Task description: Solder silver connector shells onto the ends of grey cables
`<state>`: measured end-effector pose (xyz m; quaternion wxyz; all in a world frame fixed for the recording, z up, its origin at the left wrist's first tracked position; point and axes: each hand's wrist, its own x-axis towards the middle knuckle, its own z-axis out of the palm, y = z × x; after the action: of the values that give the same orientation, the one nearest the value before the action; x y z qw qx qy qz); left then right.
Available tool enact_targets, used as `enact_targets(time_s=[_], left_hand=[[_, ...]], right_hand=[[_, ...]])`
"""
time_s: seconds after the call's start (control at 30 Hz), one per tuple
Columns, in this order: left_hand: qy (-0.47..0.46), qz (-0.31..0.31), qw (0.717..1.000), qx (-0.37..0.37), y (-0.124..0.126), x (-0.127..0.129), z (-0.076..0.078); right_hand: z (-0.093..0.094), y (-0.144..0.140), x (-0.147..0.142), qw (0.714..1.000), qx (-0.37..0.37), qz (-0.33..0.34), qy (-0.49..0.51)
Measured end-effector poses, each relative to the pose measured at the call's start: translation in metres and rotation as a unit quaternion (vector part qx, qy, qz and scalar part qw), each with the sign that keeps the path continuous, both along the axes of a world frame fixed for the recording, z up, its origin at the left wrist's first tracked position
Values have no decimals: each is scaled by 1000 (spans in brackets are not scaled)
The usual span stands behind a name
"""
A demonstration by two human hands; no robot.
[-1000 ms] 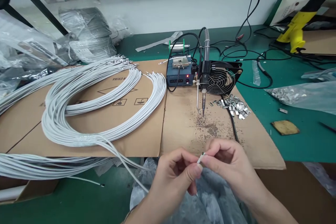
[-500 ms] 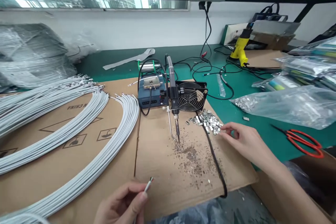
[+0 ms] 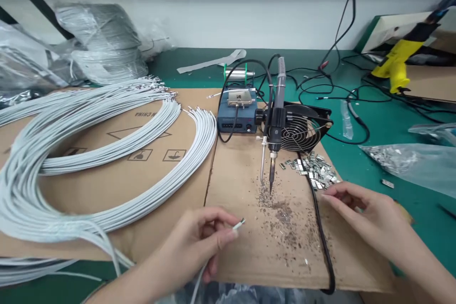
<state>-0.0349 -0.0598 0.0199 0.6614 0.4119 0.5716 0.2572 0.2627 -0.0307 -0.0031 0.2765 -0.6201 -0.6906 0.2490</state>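
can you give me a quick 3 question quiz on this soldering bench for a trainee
1. True or false: the left hand pinches the stripped end of a grey cable.
2. Which lies nearest the right hand? A) yellow tool B) pile of small metal clips C) fan
3. Fill in: the soldering iron is mounted with its tip pointing ____ at the cardboard.

Key: 1 true; 2 B; 3 down
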Motion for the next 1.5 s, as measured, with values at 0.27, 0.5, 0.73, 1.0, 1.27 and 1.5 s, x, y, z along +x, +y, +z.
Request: enact_targets(time_s=[0.27, 0.5, 0.73, 1.0, 1.27, 1.5], left_hand=[[-17, -128, 991, 34, 47, 23, -5], [-58, -106, 993, 17, 58, 29, -18], [-42, -140, 989, 23, 61, 29, -17], [-61, -153, 986, 24, 60, 31, -13], [-73, -148, 986, 19, 60, 30, -17], [-83, -169, 982, 8, 61, 27, -18]], right_hand=[[3, 13, -59, 933, -235, 84, 257], [-3, 25, -76, 877, -308, 42, 367], [-5, 22, -78, 849, -323, 11, 417], [-6, 22, -78, 843, -322, 22, 429], [-5, 21, -77, 856, -312, 35, 412], [-1, 21, -77, 858, -310, 31, 410]])
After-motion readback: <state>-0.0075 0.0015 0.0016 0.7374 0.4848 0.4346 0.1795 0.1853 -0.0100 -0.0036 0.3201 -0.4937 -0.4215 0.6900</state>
